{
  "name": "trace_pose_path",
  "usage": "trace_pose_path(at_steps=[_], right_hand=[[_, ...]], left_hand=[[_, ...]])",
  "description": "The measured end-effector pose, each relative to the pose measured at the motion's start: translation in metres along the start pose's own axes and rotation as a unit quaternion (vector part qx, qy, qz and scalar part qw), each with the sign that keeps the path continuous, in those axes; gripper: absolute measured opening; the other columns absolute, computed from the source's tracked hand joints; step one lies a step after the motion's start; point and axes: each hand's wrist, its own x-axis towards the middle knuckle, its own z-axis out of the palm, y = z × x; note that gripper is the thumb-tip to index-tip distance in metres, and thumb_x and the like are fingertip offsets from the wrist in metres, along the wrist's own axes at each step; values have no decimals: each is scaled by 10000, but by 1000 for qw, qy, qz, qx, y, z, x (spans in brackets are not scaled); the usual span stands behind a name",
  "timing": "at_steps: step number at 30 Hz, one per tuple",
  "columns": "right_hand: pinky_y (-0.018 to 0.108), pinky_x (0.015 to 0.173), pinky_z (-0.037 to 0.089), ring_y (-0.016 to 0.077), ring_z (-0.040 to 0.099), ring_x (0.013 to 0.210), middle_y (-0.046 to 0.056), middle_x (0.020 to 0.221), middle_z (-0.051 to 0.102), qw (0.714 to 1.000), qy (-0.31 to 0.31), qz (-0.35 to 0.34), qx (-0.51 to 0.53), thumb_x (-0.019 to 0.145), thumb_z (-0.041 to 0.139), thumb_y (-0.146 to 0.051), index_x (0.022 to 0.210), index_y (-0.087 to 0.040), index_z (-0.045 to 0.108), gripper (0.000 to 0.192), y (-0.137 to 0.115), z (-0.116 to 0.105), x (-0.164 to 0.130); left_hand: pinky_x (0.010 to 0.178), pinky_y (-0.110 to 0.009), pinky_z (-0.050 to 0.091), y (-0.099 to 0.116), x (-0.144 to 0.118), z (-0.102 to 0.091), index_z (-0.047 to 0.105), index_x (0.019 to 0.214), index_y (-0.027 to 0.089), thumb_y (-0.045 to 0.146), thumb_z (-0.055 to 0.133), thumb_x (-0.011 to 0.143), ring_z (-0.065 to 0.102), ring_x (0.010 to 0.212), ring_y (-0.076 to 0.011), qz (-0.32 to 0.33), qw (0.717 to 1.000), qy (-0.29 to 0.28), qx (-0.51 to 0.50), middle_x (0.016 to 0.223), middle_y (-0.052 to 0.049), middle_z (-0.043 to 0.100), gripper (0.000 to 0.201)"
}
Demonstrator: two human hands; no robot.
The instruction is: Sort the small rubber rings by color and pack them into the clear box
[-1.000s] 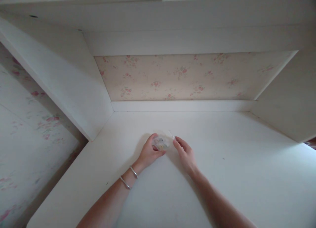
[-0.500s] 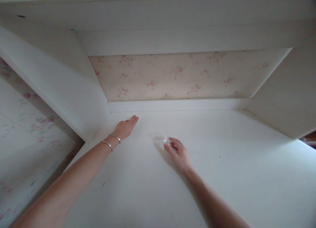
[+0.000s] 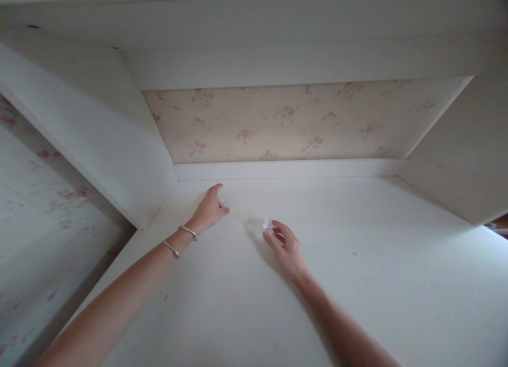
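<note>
My left hand (image 3: 209, 208), with two silver bangles (image 3: 170, 248) on the wrist, is closed round a small clear piece (image 3: 224, 202). Thumb and fingers lie on either side of it, near the back of the white desktop. Lower and to the right, my right hand (image 3: 289, 250) pinches another small clear piece with white parts (image 3: 266, 225) between thumb and fingertips. It is held close above the surface, and a shadow falls to its left. Both pieces are too small and blurred for me to name.
The white desktop (image 3: 254, 303) runs back to a low ledge (image 3: 286, 169) below floral wallpaper (image 3: 273, 123). White panels stand at the left (image 3: 107, 128) and right (image 3: 456, 150). A white shelf (image 3: 278, 33) spans overhead. A small dark speck (image 3: 166, 297) lies on the desktop.
My left hand has turned, its thumb now showing, and a clear piece has come into view between its fingers. The right hand has barely moved.
</note>
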Motion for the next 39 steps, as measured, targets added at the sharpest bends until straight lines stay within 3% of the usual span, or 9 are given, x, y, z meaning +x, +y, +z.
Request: trace_pose_path(at_steps=[2,4,12,15,20,34,39], right_hand=[[383,849,508,224,605,984,112,1121,608,1000,13,-3,15,773,582,-495,1163,-205,561,486,-1,0,0],[380,865,502,216,591,1012,108,1150,584,999,24,-11,30,786,577,-474,1174,-212,540,470,-1,1,-1],[403,929,464,219,525,1094,102,1260,475,996,26,-83,-20,820,556,-404,1226,-246,480,442,-5,7,-10],[414,945,448,234,515,1105,106,1244,484,994,8,-97,-56,808,570,-396,1207,-237,496,435,-8,8,-12],[424,936,451,243,509,1111,109,1236,493,990,3,-114,-78,802,576,-385,1195,-234,507,426,-11,8,-14],[400,912,473,235,523,1086,109,1222,503,989,-14,-115,-88,787,594,-372,1200,-230,500,447,-10,14,-15],[427,903,475,243,524,1077,102,1215,507,987,-23,-125,-98,780,599,-364,1205,-253,476,456,-10,14,-15]], left_hand=[[728,-293,527,17,-15,12,280,1359,156,163,657,672,628,755,-142,-22,990,-30,-138,1216,-137,523,783],[679,-265,530,34,-34,25,299,1341,193,161,668,670,630,708,-116,-27,972,-37,-230,1285,-149,481,767],[593,-223,526,79,-95,72,253,1326,254,127,646,699,650,695,-111,-88,885,-103,-446,1312,-153,472,750],[639,-227,532,84,-102,77,248,1338,236,85,642,681,654,741,-132,-109,873,-91,-466,1226,-134,547,780],[672,-242,538,83,-103,72,218,1335,261,63,615,691,657,801,-144,-122,854,-68,-501,1236,-115,535,782],[608,-211,520,69,-104,80,259,1329,249,34,615,652,649,715,-131,-136,871,-53,-470,1099,-85,618,795],[639,-211,524,70,-103,79,275,1322,245,68,656,649,649,750,-129,-142,864,-48,-480,1194,-109,568,793]])
